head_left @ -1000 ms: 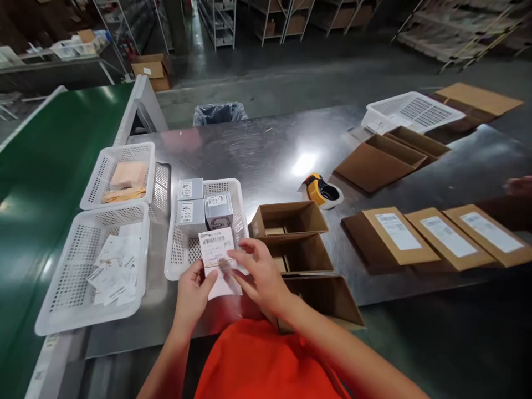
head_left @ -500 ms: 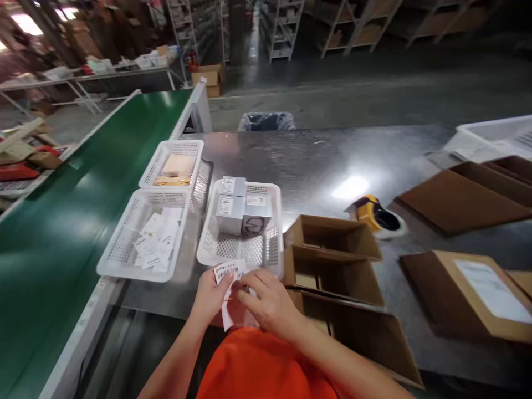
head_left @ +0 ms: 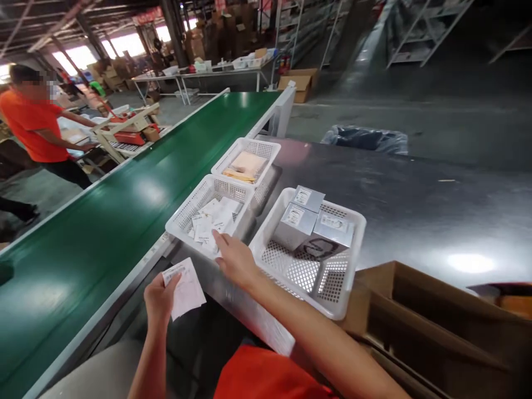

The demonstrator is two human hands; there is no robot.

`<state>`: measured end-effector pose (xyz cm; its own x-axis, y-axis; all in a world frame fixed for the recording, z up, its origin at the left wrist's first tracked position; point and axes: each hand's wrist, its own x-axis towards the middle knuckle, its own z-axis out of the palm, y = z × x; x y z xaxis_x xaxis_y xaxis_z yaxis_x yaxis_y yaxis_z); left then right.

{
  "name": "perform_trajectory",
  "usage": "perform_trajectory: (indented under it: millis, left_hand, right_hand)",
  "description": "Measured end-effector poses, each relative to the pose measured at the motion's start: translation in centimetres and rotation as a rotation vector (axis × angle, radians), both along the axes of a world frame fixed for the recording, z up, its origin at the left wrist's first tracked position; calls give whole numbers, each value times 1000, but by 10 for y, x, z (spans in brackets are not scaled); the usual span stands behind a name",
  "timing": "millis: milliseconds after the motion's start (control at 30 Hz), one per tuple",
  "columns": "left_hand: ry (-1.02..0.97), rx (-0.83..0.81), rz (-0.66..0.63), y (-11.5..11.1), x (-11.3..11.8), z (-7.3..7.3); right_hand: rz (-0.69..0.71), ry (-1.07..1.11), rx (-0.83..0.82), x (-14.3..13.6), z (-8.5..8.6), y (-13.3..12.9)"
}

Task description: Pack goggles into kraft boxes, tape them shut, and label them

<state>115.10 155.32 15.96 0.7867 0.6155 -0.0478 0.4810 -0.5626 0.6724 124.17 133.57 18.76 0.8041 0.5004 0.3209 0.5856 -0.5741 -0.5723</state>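
My left hand [head_left: 160, 296] is closed on a printed paper slip [head_left: 187, 291] with a barcode along its top, pinched under the thumb. The slip hangs in front of the table edge, beside the conveyor. My right hand [head_left: 236, 257] reaches over the near right rim of a white perforated basket [head_left: 177, 223], its index finger stretched toward the loose paper slips [head_left: 222, 213] inside. Whether that fingertip touches them I cannot tell. Right of this hand, a larger white basket [head_left: 359, 233] holds several grey boxes [head_left: 295, 227] with white labels.
Another white basket [head_left: 216, 166] with folded tan packets stands behind. A green conveyor belt [head_left: 137, 194] runs along the left. Open cardboard boxes [head_left: 432, 321] sit at the right. A lined bin [head_left: 366, 138] stands beyond the table. A person [head_left: 41, 122] in orange works across the conveyor.
The view has swung left. My hands have parted: the left keeps the barcode slip and has moved left, while the right has left the slip and reached over the basket of papers.
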Motion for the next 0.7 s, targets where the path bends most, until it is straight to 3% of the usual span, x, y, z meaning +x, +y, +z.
perform_trajectory:
  millis: [100, 167, 300, 400, 467, 600, 700]
  left_hand:
    - [355, 289, -205, -6, -15, 5]
    - [543, 334, -287, -3, -22, 6]
    - [740, 348, -238, 6, -35, 9]
    - [682, 393, -230, -1, -36, 20]
    - [503, 329, -246, -14, -34, 29]
    - [204, -57, -349, -48, -30, 41]
    - [137, -324, -456, -68, -31, 39]
  right_hand:
    - [78, 219, 108, 1, -6, 4]
    - [157, 314, 144, -10, -16, -3]
    - [191, 413, 87, -32, -36, -17]
    - [169, 544, 141, -43, -47, -17]
    - [149, 813, 254, -49, -52, -14]
    - [188, 1504, 646, -53, -55, -13]
    - [128, 1601, 879, -47, -54, -20]
